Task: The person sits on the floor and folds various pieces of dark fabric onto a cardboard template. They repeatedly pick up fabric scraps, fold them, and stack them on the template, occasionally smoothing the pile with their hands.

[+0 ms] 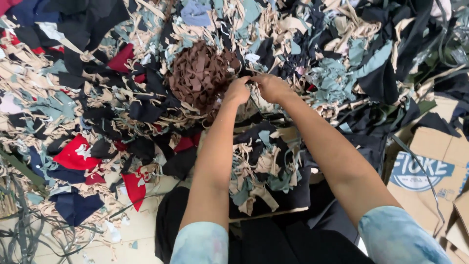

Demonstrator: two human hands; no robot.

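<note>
Both my arms reach forward into a big heap of cloth scraps [303,44]. My left hand [237,91] and my right hand [270,87] meet side by side, fingers pinched on a thin dark strip of cloth [256,105] that hangs down between them. Just left of my left hand lies a rounded clump of brown fabric strips [200,73]. Beneath my forearms sits a smaller pile of beige, teal and dark offcuts [266,166].
Red scraps [75,154], navy pieces [75,205] and black pieces are strewn at left over a pale tiled floor [137,230]. A flattened cardboard box [430,171] lies at right. Loose grey-green straps [24,234] tangle at the lower left corner.
</note>
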